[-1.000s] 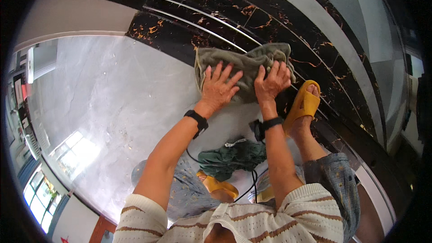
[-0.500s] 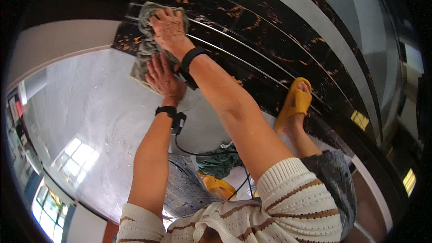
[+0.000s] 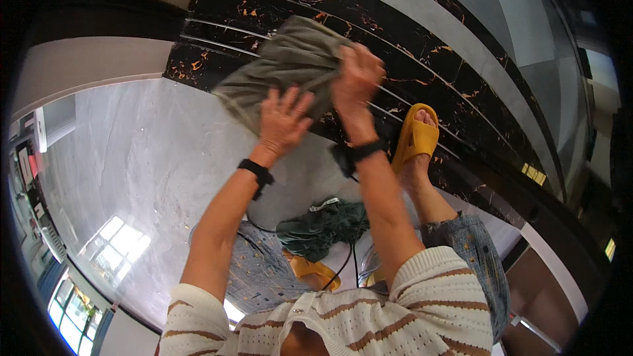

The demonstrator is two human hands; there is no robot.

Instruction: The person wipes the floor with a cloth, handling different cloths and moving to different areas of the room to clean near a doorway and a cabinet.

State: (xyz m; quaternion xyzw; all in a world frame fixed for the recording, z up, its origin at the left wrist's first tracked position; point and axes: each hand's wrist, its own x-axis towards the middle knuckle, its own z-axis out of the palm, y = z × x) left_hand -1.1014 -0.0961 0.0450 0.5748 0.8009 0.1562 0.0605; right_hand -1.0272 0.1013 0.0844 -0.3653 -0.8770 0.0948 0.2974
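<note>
A grey-green cloth [image 3: 283, 56] spreads across the edge of a black, orange-veined stone step [image 3: 227, 66] and hangs toward the shiny floor. My right hand [image 3: 357, 86], slightly blurred, grips the cloth's right edge with bent fingers. Flat against its lower part rests my left hand [image 3: 285, 120], fingers spread apart. The cloth hides part of the two pale metal strips [image 3: 221, 28] on the step. Each wrist carries a black band with a small device.
More dark stone steps rise beyond, with a grey band [image 3: 455, 10] between them. My foot in a yellow slipper [image 3: 417, 138] stands on the step at right. A dark green cloth [image 3: 323, 227] and black cables lie near my knees. The glossy grey floor [image 3: 125, 151] stretches left.
Both hands have shifted right, the right one farther and nearer to me. The cloth, bunched under them before, is now spread wider, its right edge in my right hand.
</note>
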